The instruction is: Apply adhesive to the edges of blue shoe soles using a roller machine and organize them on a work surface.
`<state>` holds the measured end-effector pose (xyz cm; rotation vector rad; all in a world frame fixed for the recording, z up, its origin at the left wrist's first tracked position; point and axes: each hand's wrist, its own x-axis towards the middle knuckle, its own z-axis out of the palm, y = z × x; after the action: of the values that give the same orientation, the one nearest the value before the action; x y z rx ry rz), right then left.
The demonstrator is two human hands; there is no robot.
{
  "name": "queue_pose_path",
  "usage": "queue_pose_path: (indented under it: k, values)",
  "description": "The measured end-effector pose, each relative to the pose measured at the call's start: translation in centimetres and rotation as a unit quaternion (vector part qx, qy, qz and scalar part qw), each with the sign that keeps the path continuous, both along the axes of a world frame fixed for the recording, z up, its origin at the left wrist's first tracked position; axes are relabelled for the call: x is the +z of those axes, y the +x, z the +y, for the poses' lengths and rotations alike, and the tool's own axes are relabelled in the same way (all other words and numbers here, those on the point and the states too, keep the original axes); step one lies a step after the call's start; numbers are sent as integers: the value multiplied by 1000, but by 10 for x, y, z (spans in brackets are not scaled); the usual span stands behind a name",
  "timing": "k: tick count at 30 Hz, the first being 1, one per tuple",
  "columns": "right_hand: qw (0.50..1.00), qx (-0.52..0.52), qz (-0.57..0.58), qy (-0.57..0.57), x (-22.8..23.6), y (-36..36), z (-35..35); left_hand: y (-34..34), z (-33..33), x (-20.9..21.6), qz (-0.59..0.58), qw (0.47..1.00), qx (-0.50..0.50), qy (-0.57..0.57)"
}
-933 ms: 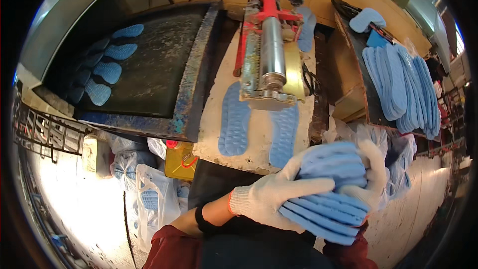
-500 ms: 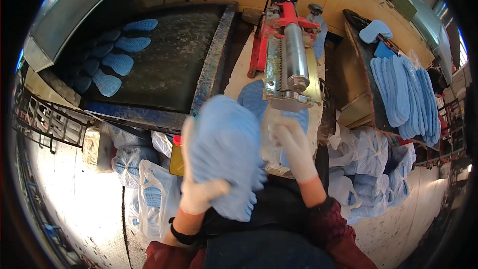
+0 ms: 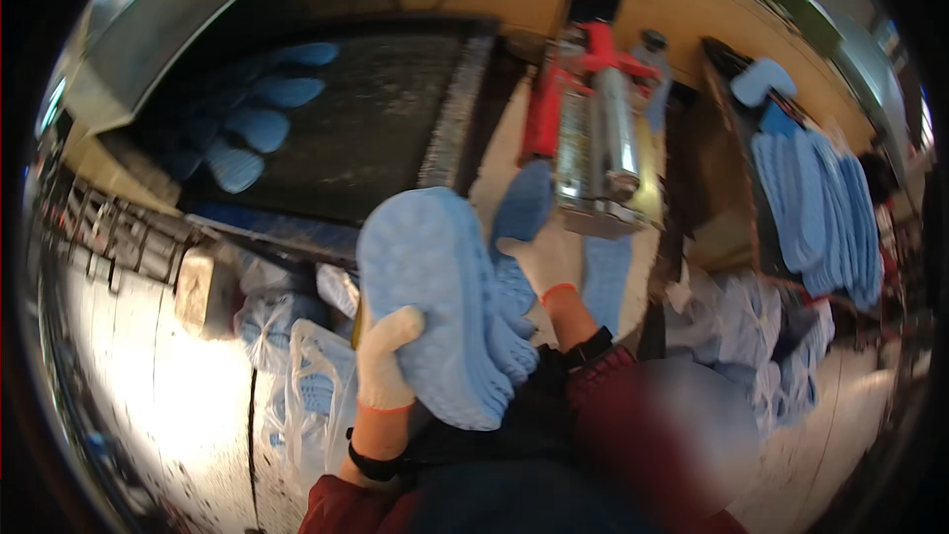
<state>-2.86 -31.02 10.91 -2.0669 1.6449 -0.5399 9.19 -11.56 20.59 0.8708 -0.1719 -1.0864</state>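
My left hand [image 3: 388,356], in a white knitted glove, grips a thick stack of light blue shoe soles [image 3: 420,287], with the thumb across the top one. The stack is tilted up in front of my body, its lower ends fanned out. My right hand [image 3: 549,262], also gloved, is beside the stack, at the lower end of a darker blue sole [image 3: 524,200] on the pale board. Its fingers are partly hidden and blurred, so their grip is unclear. Another blue sole [image 3: 606,282] extends from under the front of a red roller machine [image 3: 603,129] with a metal cylinder.
Several blue soles [image 3: 259,129] lie in a dark, blue-edged tank [image 3: 395,89] at the left. More soles [image 3: 816,208] are piled on a side table at the right. Plastic bags of soles [image 3: 746,321] stand on the floor to the right, others [image 3: 316,386] to the left.
The stack in my left hand has turned so its top sole faces me more squarely. My right hand has shifted left from in front of the roller toward the darker sole. The whole view has swung slightly.
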Motion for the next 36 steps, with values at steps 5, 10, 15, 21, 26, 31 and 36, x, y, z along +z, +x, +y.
queue_pose_path:
  k: [5,10,15,21,26,31,36]
  values:
    - [978,45,-202,33,-30,-44,-8,-5,-4,-3,52,996,-13,-68]
    - [964,12,-182,193,-44,-78,-37,1,-37,-4,15,997,-69,36]
    - [989,13,-140,47,-26,-89,-21,5,-85,-11,69,990,-114,52]
    - [971,81,-223,11,16,-97,26,3,-131,-34,-157,974,-155,46]
    - [913,109,-354,173,11,-56,46,-19,-173,-59,-582,719,-125,359]
    - [914,39,-321,247,-6,-43,24,8,-146,-73,-459,833,-132,277]
    - [735,-27,-543,405,-1,-40,21,2,-112,-89,-440,867,-135,188]
